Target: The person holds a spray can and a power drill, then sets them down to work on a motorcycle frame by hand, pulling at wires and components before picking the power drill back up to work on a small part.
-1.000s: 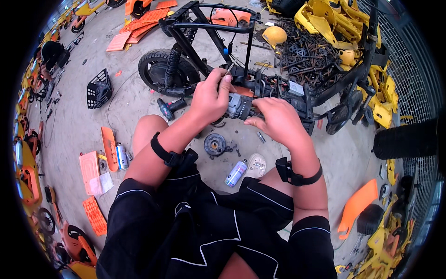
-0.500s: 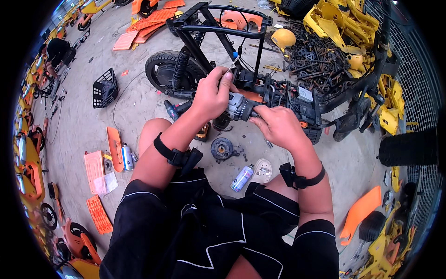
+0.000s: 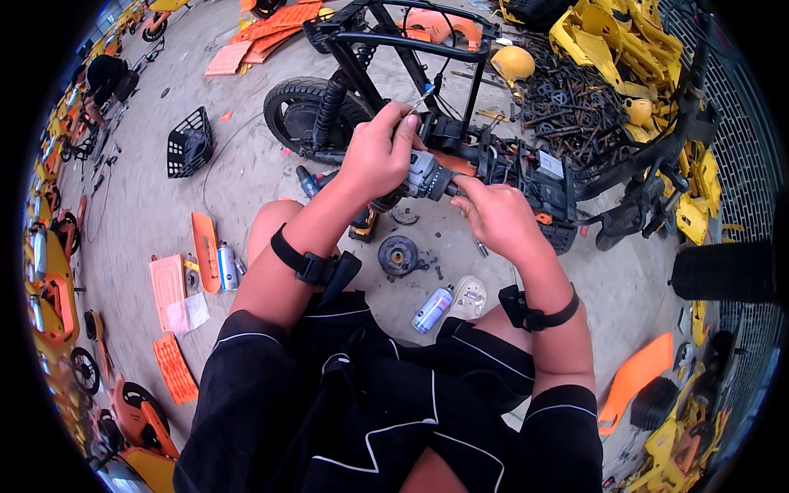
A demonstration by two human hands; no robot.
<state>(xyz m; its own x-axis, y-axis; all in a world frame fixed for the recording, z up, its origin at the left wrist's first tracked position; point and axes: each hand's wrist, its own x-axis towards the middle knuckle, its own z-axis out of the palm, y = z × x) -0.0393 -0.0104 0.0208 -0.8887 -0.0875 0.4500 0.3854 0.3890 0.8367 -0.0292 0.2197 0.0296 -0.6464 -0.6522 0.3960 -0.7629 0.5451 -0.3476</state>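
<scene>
My left hand point(image 3: 380, 156) is closed, with a thin silvery metal tool point(image 3: 421, 101) poking up from it, against a grey-and-black cylindrical part point(image 3: 428, 175). My right hand point(image 3: 496, 215) is closed on the right end of that part, thumb and forefinger at its short dark shaft. The part is in front of a stripped black scooter frame point(image 3: 404, 53) with a rear wheel point(image 3: 291, 111) and exposed electronics point(image 3: 534, 193). A cordless drill point(image 3: 360, 220) lies partly behind my left forearm. Below my hands sit a round hub part point(image 3: 398, 255) and a spray can point(image 3: 432, 309).
A pile of dark metal parts point(image 3: 567, 115) and yellow panels point(image 3: 604, 45) lie at the upper right, orange panels point(image 3: 168, 283) and a black basket point(image 3: 188, 144) on the left. A black stack point(image 3: 719, 271) stands right. Another person point(image 3: 100, 82) bends at the far left.
My left hand has risen slightly with the thin tool. My right hand's thumb and forefinger have shifted on the shaft end. The whole view has moved a little.
</scene>
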